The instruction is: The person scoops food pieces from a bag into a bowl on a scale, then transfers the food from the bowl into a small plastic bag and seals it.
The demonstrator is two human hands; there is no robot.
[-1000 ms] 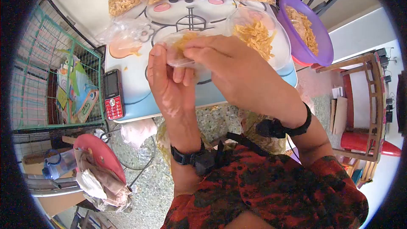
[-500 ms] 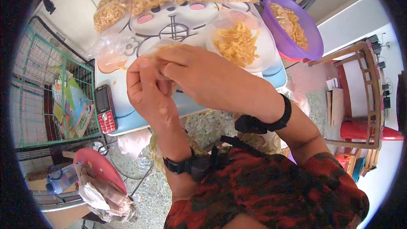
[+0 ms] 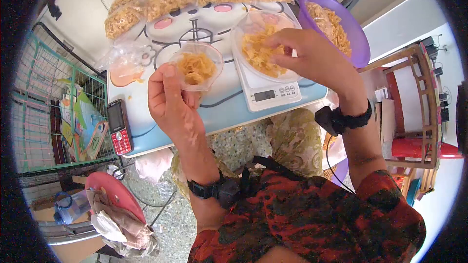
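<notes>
Since the earlier frame the right hand (image 3: 307, 53) has left the bag (image 3: 214, 70) and gone over to the bowl (image 3: 243, 27) on the scale (image 3: 270, 92), its fingertips pinched together on chips (image 3: 256, 51) there. The left hand (image 3: 173, 102) holds the open, chip-filled bag up over the table (image 3: 224, 109), thumb and fingers clamped on its near edge, with a phone (image 3: 119, 126) lying well to the left.
</notes>
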